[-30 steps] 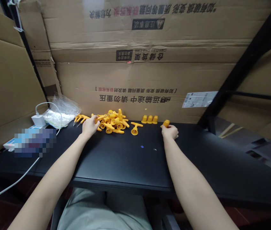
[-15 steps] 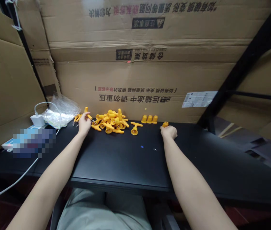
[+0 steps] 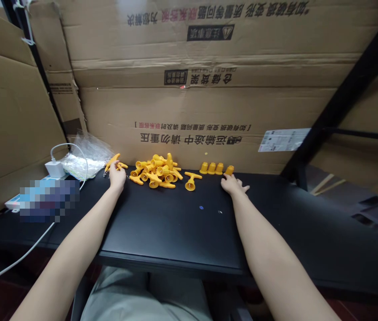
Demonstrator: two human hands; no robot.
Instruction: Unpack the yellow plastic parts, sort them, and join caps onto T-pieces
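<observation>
My left hand is at the back left of the table, its fingers closed on a yellow T-shaped handle. Close beside it, another yellow handle leans, with thin metal bits below. My right hand has its fingers spread, the tips touching the base of a yellow cup-shaped piece. Left of that piece, three similar yellow cups stand in a row. Between my hands lies a heap of yellow T-handled, bell-shaped pieces, and a single one lies apart to its right.
Cardboard walls the back of the black table. At left are a clear plastic bag, a white charger with its cable, and a blurred-out item. A small blue disc lies mid-table. A black metal post slants at right.
My right hand's fingers have spread, leaving the cup standing near the row. At my left hand, the upright yellow handle has shifted and tipped over. The view has moved slightly.
</observation>
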